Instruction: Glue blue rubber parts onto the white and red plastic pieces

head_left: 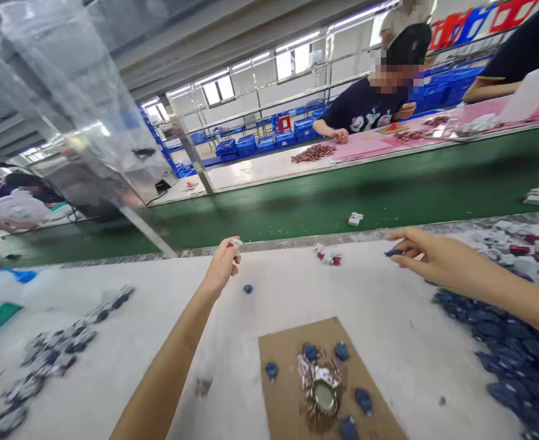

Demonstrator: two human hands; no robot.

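My left hand (223,264) is stretched out over the far edge of the white table (168,318), fingers pinched on a small white and red part (236,242). My right hand (428,256) reaches left near the table's far edge and pinches a small dark blue part (392,252). One loose blue part (248,288) lies on the table close to my left hand. A small cluster of white and red parts (327,256) lies between my two hands.
A brown cardboard square (288,391) near me carries a round metal fixture (324,396) and several blue parts. A heap of blue parts (503,348) lies right, assembled pieces (54,354) left. A green conveyor belt (297,201) runs beyond, with people seated across it.
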